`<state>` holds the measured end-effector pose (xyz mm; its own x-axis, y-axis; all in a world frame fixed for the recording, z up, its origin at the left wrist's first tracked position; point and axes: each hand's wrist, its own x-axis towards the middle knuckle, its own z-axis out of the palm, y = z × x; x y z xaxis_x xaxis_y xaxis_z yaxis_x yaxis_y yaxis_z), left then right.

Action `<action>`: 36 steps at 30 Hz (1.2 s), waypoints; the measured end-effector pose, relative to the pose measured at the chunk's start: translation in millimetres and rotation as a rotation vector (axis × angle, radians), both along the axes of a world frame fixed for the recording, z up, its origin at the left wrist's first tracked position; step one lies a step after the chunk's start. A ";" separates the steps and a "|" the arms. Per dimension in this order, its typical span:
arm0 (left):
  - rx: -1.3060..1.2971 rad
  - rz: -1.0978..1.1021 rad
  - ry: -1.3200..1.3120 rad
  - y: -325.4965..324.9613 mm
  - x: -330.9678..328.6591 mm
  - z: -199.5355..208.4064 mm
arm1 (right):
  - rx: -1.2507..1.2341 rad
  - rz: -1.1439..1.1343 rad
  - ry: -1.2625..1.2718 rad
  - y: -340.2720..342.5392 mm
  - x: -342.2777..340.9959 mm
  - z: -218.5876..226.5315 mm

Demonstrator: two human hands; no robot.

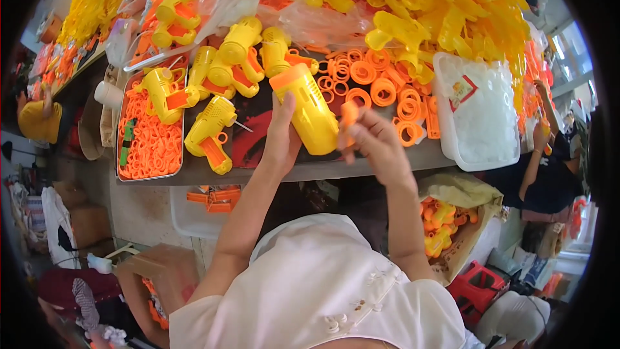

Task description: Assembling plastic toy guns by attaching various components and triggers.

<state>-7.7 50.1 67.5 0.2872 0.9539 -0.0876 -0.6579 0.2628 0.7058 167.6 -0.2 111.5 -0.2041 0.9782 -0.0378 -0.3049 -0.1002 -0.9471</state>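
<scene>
My left hand [283, 130] is closed round a yellow plastic toy housing [311, 116], a rounded barrel with slots in its side and an orange rim at its upper end. Just right of it, my right hand [382, 148] pinches a small orange plastic piece [349, 114], partly hidden by the fingers. Orange rings [381, 90] of several sizes lie on the table beyond that hand. Left of the held housing, several gun-shaped yellow toy bodies with orange handle parts [213, 126] rest on the table and over a tray's edge.
A metal tray [150, 178] of small orange parts stands left. At right is a white tub [445, 123] of translucent pieces. Yellow plastic parts [445, 0] heap up at the back. Below the table's right side, a sack [475, 239] holds yellow-orange toys. A person [549, 168] works at far right.
</scene>
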 end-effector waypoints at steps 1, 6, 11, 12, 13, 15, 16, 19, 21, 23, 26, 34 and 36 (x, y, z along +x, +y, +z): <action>0.001 -0.015 0.006 -2.3 4.5 1.9 | -0.023 -0.004 -0.078 -8.0 -5.9 -4.9; 0.348 0.248 0.350 -8.6 22.4 -1.2 | -0.045 -0.055 -0.123 -15.7 -17.2 -15.3; 0.436 0.207 0.366 -17.3 24.2 2.0 | -0.079 -0.051 -0.151 -15.7 -11.9 -19.9; 0.507 0.168 0.426 -18.8 23.2 3.2 | -0.066 -0.064 -0.157 -17.5 -12.2 -23.2; 0.511 0.159 0.424 -20.0 22.3 4.9 | -0.054 -0.080 -0.164 -19.0 -12.1 -24.5; 0.419 0.185 0.469 -20.5 18.4 4.2 | 0.052 -0.033 -0.671 -22.0 -12.6 -2.0; 0.420 0.209 0.478 -21.0 15.6 -1.7 | 0.153 0.031 -1.176 -22.2 -12.8 3.7; 0.291 0.173 0.385 -21.1 8.1 0.8 | 0.410 -0.372 -0.944 -24.8 -10.7 -1.3; 0.307 0.184 0.362 -25.4 18.0 6.3 | 0.502 -0.250 -0.648 -10.7 -14.8 -21.6; 0.322 0.201 0.345 -27.1 22.5 6.3 | 0.174 -0.092 -0.302 -3.2 -18.8 -31.8; 0.293 0.322 0.276 -24.1 13.3 2.4 | 0.403 -0.165 -0.404 0.1 -33.5 -40.0; 1.207 0.356 1.765 -32.9 -21.1 19.2 | 0.288 -0.243 -0.435 -9.8 -13.1 -32.9; 1.505 0.286 1.736 -22.2 -14.2 24.6 | 0.432 -0.244 -0.542 -7.2 -22.1 -36.6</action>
<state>-21.9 27.9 92.1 0.6423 0.5422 0.5418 0.6545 -0.7558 -0.0196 145.5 -7.4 74.9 -0.0402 0.9440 0.3275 0.2516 0.3268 -0.9110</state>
